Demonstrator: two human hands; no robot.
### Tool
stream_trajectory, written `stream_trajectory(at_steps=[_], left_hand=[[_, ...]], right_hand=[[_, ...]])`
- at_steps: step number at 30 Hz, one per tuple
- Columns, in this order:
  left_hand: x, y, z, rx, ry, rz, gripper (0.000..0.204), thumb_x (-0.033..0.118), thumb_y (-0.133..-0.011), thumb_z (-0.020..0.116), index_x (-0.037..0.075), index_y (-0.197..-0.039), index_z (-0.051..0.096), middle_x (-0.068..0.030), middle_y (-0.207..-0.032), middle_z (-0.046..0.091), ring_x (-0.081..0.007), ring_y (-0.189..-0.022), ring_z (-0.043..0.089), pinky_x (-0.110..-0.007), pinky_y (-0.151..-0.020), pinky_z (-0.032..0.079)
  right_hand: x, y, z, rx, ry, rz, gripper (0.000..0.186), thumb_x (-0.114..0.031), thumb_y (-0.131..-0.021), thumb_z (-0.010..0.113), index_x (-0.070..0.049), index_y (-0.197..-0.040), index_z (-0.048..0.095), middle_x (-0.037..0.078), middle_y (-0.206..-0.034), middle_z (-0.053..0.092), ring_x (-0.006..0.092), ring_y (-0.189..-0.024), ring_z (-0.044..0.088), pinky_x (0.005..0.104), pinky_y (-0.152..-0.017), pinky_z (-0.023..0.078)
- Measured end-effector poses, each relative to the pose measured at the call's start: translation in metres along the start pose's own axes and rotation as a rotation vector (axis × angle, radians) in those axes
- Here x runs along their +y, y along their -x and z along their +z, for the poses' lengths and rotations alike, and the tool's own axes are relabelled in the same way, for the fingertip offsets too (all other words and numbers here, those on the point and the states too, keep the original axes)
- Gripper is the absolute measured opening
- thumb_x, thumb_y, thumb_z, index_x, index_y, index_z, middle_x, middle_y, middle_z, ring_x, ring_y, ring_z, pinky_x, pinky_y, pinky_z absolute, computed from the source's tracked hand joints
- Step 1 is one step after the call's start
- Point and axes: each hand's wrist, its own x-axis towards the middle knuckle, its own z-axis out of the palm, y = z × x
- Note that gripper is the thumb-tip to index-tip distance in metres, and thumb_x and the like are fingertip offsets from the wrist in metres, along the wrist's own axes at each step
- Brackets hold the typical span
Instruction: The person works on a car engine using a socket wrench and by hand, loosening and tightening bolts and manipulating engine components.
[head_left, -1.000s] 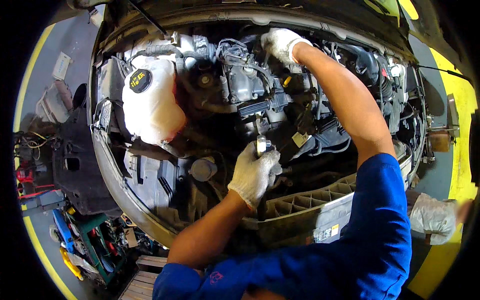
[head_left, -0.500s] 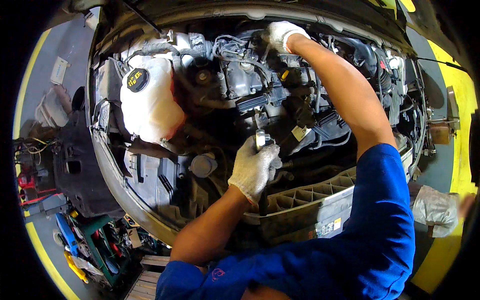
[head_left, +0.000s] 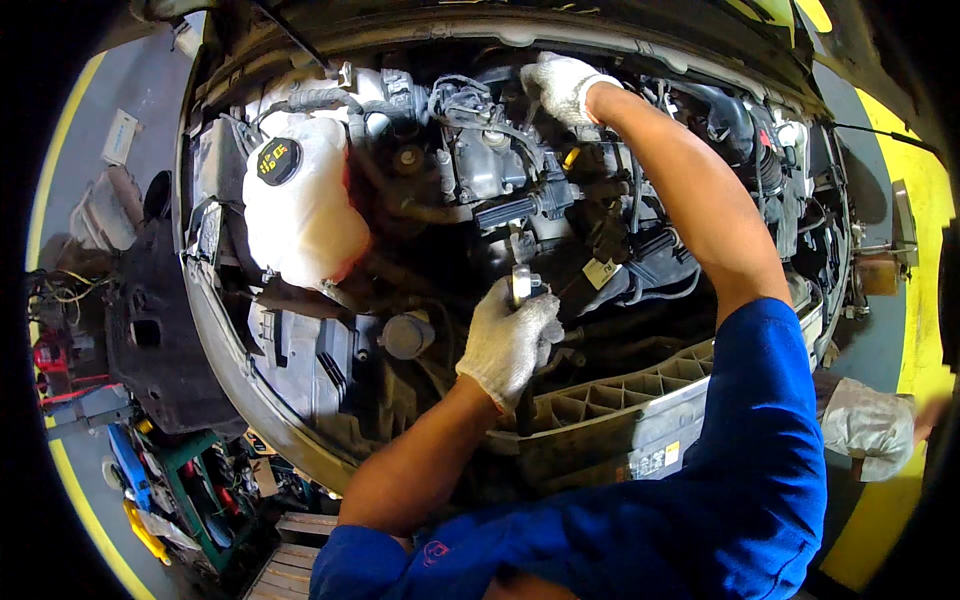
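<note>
My gloved left hand (head_left: pixel 512 345) is closed round a silver-headed tool (head_left: pixel 522 285) low in the middle of the engine bay, just below a black ignition-coil-like part (head_left: pixel 505 212). My gloved right hand (head_left: pixel 565 88) reaches to the back of the engine (head_left: pixel 485 160), its fingers curled down among hoses and fittings; what they grip is hidden. A white coolant reservoir (head_left: pixel 300 215) with a black cap sits left of both hands.
The raised hood (head_left: pixel 520 35) and its prop rods border the bay; a ribbed front panel (head_left: pixel 620 400) runs below my arms. Tools and parts (head_left: pixel 185 480) lie at lower left beside a dark mat (head_left: pixel 170 350). Another person (head_left: pixel 865 430) is at the right edge.
Both hands stay in much the same places. My right hand shifts slightly right, then back left, and the tool in my left hand moves only a little.
</note>
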Motion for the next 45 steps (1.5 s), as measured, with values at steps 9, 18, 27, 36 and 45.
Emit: stream_trajectory(at_steps=[9,18,27,36,45], left_hand=[[-0.004,-0.002,-0.002,0.001,0.004,0.01,0.017,0.011,-0.09,0.063,0.005,-0.105,0.057,-0.0075,-0.074,0.059,-0.0134,-0.056,0.054,-0.024,-0.044,0.037],[-0.007,-0.003,-0.001,0.019,-0.024,0.013,0.016,0.013,-0.091,0.064,0.006,-0.104,0.058,-0.0043,-0.073,0.059,-0.0116,-0.055,0.052,-0.024,-0.044,0.035],[-0.006,-0.005,0.0,0.025,-0.003,0.025,0.017,0.012,-0.09,0.065,0.004,-0.102,0.058,-0.0065,-0.071,0.061,-0.0125,-0.056,0.055,-0.025,-0.045,0.039],[-0.002,-0.001,-0.001,0.012,-0.005,-0.006,0.015,0.013,-0.09,0.065,0.005,-0.102,0.059,-0.0062,-0.07,0.061,-0.0123,-0.054,0.053,-0.025,-0.045,0.038],[-0.005,-0.003,-0.002,-0.016,-0.02,0.028,0.013,0.012,-0.09,0.065,0.006,-0.1,0.059,-0.0056,-0.069,0.06,-0.0119,-0.052,0.052,-0.025,-0.045,0.037]], right_hand=[[0.006,-0.001,-0.001,-0.042,-0.066,0.017,0.035,-0.02,-0.089,0.053,-0.005,-0.119,0.065,0.021,-0.122,0.064,0.037,-0.115,0.061,0.0421,-0.093,0.05],[0.009,-0.012,0.004,-0.089,0.005,0.284,0.035,-0.026,-0.089,0.057,-0.005,-0.113,0.07,0.02,-0.121,0.065,0.0353,-0.112,0.064,0.0418,-0.092,0.051],[0.008,-0.023,0.018,0.041,-0.094,0.027,0.036,-0.029,-0.086,0.064,-0.006,-0.112,0.069,0.021,-0.113,0.068,0.0394,-0.108,0.063,0.0444,-0.092,0.05],[0.005,-0.011,0.0,-0.06,0.046,-0.081,0.034,-0.028,-0.092,0.054,-0.009,-0.116,0.069,0.019,-0.121,0.065,0.0359,-0.116,0.061,0.0422,-0.094,0.05],[0.005,-0.01,0.008,0.0,0.048,0.039,0.031,-0.021,-0.09,0.054,-0.005,-0.113,0.067,0.022,-0.118,0.066,0.0382,-0.111,0.062,0.045,-0.093,0.051]])
